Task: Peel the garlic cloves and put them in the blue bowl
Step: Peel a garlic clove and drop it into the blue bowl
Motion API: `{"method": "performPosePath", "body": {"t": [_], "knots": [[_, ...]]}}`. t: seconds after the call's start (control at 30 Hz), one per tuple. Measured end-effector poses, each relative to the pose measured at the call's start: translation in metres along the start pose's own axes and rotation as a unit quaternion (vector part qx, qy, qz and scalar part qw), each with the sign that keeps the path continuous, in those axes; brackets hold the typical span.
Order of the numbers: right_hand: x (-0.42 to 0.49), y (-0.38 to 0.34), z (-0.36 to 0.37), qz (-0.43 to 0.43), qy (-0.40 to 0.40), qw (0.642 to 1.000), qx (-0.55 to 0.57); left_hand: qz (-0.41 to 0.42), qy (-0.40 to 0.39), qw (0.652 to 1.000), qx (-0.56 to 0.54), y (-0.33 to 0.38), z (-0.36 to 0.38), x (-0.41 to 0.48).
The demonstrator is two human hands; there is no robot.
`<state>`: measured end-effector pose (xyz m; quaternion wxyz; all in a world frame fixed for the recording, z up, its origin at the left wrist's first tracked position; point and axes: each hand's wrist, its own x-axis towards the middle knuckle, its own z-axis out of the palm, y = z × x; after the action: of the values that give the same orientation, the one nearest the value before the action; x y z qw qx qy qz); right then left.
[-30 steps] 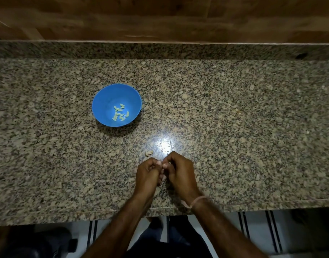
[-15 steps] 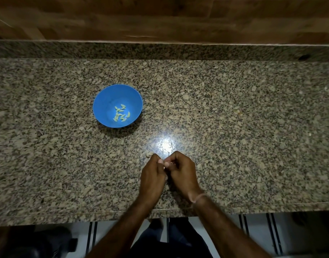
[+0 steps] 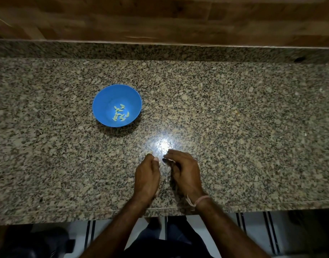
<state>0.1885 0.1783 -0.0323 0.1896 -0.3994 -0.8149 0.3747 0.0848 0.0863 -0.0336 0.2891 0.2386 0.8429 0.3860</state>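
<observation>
The blue bowl (image 3: 104, 101) stands on the granite counter at the left of centre, with several peeled garlic cloves (image 3: 120, 114) in its bottom. Both hands are near the counter's front edge, a small gap between them. My left hand (image 3: 148, 175) has its fingers curled under with the thumb on top, and what it holds is hidden. My right hand (image 3: 184, 170) reaches left with bent fingers and pinches a small pale garlic clove (image 3: 163, 163) at its fingertips. The hands are slightly blurred.
A pale scrap of garlic skin (image 3: 148, 152) lies on the granite counter (image 3: 253, 127) just beyond my left hand. A bright light reflection (image 3: 163, 145) sits ahead of the hands. A wooden wall (image 3: 160, 17) rises behind the counter's raised back ledge.
The hands were pressed together on one clove and have now drawn apart. The right hand's fingers have stretched out to the left. The bowl has not moved.
</observation>
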Motion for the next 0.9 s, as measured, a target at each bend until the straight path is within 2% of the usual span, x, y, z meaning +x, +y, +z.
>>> {"method": "performPosePath", "body": {"t": [0.13,0.27,0.43,0.63,0.7,0.73,0.77,0.83,0.87,0.9], "knots": [[0.002,0.008,-0.007,0.040,0.020,0.998,0.031,-0.009,-0.004,1.000,-0.022,0.003,-0.005,-0.003],[0.000,-0.001,-0.013,0.101,-0.095,0.969,0.203,-0.017,-0.041,0.998,-0.038,0.009,-0.005,-0.004],[0.002,-0.001,-0.006,0.128,-0.092,0.963,0.219,-0.119,-0.133,0.962,-0.208,0.008,-0.004,-0.002],[0.000,-0.005,-0.001,0.171,-0.101,0.959,0.204,0.064,-0.048,0.994,-0.080,0.009,-0.003,-0.013],[-0.005,-0.007,0.002,0.187,-0.098,0.954,0.213,0.088,-0.047,0.994,-0.043,0.012,-0.006,-0.014],[-0.007,-0.009,0.003,0.186,-0.092,0.956,0.210,0.070,-0.059,0.994,-0.055,0.012,-0.005,-0.013],[-0.009,-0.011,0.003,0.168,-0.081,0.966,0.178,0.017,-0.081,0.992,-0.100,0.014,-0.004,-0.010],[-0.010,-0.013,0.003,0.085,-0.070,0.993,0.044,-0.119,-0.143,0.963,-0.197,0.018,-0.003,-0.006],[-0.009,-0.013,0.003,0.043,-0.077,0.996,-0.022,-0.155,-0.162,0.952,-0.208,0.020,-0.004,-0.004],[-0.008,-0.013,0.002,0.020,-0.083,0.995,-0.060,-0.154,-0.172,0.953,-0.194,0.020,-0.003,-0.003]]}}
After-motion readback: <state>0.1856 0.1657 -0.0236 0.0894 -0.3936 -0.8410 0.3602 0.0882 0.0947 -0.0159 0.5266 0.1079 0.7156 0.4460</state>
